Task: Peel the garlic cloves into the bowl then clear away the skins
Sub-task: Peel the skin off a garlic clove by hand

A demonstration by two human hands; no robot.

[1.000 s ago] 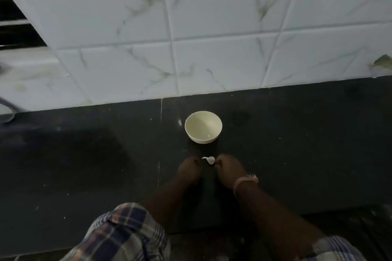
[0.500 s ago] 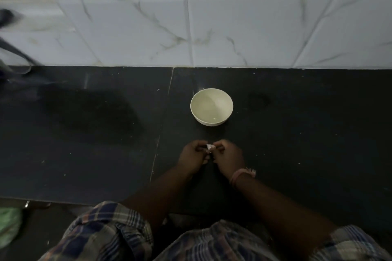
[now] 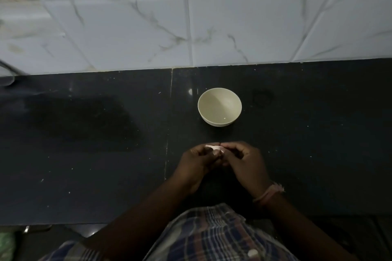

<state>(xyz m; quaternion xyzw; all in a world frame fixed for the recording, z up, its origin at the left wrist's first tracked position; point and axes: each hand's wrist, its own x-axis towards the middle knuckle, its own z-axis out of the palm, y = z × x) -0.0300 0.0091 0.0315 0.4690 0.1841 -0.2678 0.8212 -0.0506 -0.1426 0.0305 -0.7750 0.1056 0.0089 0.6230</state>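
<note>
We pinch the garlic clove point(image 3: 214, 149) between both hands, left hand point(image 3: 198, 162) and right hand point(image 3: 247, 162) equally near, its long axis seemingly crosswise, while the empty bowl point(image 3: 219, 106) waits just beyond, toward the tabletop's point(image 3: 318, 144) back edge.

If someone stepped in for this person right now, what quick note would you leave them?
Left hand and right hand: both pinch one garlic clove between them, above the dark counter, near its front edge.
Bowl: upright on the counter beyond the hands, looks empty.
Done: no peeled clove shows in the bowl; no loose skins visible.
Left: finish peeling this clove, drop it in the bowl, clear the skins.
</note>
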